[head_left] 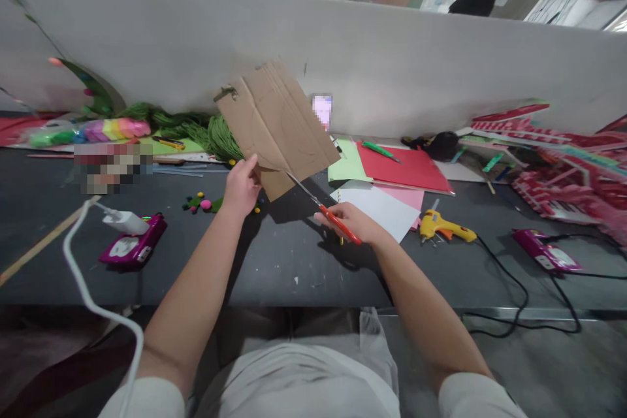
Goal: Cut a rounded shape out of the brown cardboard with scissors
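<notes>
A piece of brown cardboard (284,121) is held up above the dark table, tilted, with creases and a faint curved line on it. My left hand (242,186) grips its lower left edge between thumb and fingers. In my right hand (350,219) is a pair of scissors (337,221) with red handles. Their blades reach the lower edge of the cardboard, where a slit runs toward my left hand. Part of the blades is hidden at the cardboard. Small coloured pompoms (206,204) lie on the table left of my left hand.
A yellow glue gun (445,227) with a black cord lies to the right, near a purple power strip (546,251). Another purple strip (134,245) with a white plug sits left. Coloured paper (406,166), green yarn (220,138) and a phone (322,111) are along the white partition (392,59).
</notes>
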`<state>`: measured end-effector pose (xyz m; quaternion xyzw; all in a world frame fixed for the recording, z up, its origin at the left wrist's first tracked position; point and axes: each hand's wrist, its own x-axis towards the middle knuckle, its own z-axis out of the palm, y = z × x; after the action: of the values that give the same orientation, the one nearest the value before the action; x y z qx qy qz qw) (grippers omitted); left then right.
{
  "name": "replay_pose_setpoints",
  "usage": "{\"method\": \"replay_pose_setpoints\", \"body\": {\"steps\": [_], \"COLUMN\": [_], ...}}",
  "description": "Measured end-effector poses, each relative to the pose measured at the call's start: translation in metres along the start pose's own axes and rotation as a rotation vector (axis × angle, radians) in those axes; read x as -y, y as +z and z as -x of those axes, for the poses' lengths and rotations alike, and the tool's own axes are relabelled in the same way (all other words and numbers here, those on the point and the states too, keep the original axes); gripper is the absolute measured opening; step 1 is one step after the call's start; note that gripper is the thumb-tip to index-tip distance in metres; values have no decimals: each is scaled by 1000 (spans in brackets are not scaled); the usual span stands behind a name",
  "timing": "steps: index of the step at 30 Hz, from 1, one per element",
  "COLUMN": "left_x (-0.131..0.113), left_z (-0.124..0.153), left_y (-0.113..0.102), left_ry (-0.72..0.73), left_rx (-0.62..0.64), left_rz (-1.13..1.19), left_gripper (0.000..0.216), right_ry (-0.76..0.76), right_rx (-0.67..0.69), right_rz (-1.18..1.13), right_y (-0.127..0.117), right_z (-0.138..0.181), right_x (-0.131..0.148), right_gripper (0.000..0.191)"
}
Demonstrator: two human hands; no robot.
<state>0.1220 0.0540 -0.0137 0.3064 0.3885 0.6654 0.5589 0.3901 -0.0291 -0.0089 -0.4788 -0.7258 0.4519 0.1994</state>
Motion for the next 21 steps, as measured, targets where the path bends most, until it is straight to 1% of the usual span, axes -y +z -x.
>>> {"method": "replay_pose_setpoints", "body": {"steps": [2,5,13,17,21], "left_x": [-7,-13,-12,-11,-9], "left_z": [-6,-9,-9,-10,-11], "left_y": [-8,-14,-13,-14,-15], "left_ry": [30,28,71,62,70], "left_rx": [-31,-14,-10,-18,-15], "left_rz": [-28,-66,-76,-71,-78], "left_gripper": [38,39,36,36,33], "right_ry": [-9,-9,-44,-59,-36], "right_rx": [16,22,-15,-12,5], "right_rz": [26,44,85,97,71], "right_y": [0,0,-1,-3,-2], "right_z": [0,0,-1,-1,-3], "right_x": [0,-1,-5,-6,-8], "right_gripper": [64,64,65,65,65]}}
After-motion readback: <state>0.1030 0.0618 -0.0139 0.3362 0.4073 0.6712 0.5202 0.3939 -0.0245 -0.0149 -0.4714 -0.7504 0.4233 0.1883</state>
